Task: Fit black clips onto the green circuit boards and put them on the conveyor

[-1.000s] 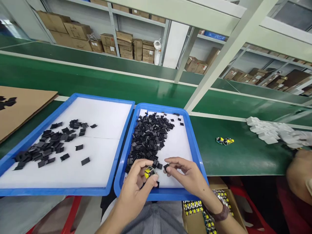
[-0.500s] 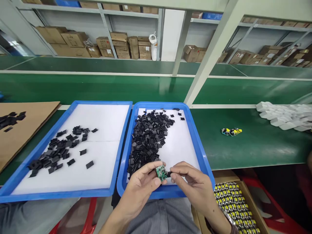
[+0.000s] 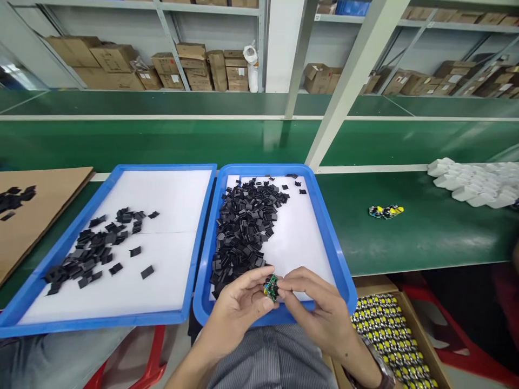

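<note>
A small green circuit board (image 3: 271, 288) is held upright between the fingers of my left hand (image 3: 242, 302), over the near edge of the right blue tray (image 3: 343, 265). My right hand (image 3: 316, 302) is closed, its thumb and forefinger pinched at the board's right side. The black piece that it gripped is mostly hidden by the fingertips. A large heap of small black pieces (image 3: 247, 216) lies in the left part of that tray, beyond my hands.
The left blue tray (image 3: 208, 200) holds scattered black pieces (image 3: 93, 251). Brown cardboard (image 3: 48, 216) lies far left. Two boards (image 3: 386, 212) and white housings (image 3: 474, 183) sit on the green table (image 3: 405, 243). A carton (image 3: 425, 346) of boards stands lower right, and a slanted post (image 3: 352, 81) rises behind.
My right fingertips have come in against the board, closing the gap between the hands. The board has turned, with yellow now showing at its left. The whole view has shifted slightly.
</note>
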Available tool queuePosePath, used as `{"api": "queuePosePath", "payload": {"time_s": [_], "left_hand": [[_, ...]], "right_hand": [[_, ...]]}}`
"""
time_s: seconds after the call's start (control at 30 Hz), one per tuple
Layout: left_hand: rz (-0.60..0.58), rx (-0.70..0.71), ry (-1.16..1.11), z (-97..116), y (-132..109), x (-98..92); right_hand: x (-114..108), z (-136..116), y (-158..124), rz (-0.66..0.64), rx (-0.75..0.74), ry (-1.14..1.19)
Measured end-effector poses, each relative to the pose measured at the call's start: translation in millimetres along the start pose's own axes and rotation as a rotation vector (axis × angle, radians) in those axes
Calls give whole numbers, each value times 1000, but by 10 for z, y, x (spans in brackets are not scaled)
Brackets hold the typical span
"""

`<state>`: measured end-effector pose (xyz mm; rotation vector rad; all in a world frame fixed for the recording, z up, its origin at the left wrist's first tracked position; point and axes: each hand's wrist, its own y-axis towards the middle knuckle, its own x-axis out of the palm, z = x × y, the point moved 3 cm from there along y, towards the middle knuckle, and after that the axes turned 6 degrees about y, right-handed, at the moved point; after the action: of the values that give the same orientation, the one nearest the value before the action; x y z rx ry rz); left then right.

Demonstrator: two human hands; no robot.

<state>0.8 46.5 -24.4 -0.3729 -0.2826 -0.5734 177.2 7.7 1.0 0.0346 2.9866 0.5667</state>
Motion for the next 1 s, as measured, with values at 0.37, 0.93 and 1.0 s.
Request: {"api": "queuePosePath", "payload": {"time_s": [0.37,0.93,1.0], "left_hand": [[79,-20,134,-71,-16,-34],[137,85,292,16,31,80],[145,107,328,13,31,83]], "right_hand": [[-58,-15,40,-70,128,-37],[-57,53,54,-76,162,-95],[-47,76,42,-62,150,-114]]}}
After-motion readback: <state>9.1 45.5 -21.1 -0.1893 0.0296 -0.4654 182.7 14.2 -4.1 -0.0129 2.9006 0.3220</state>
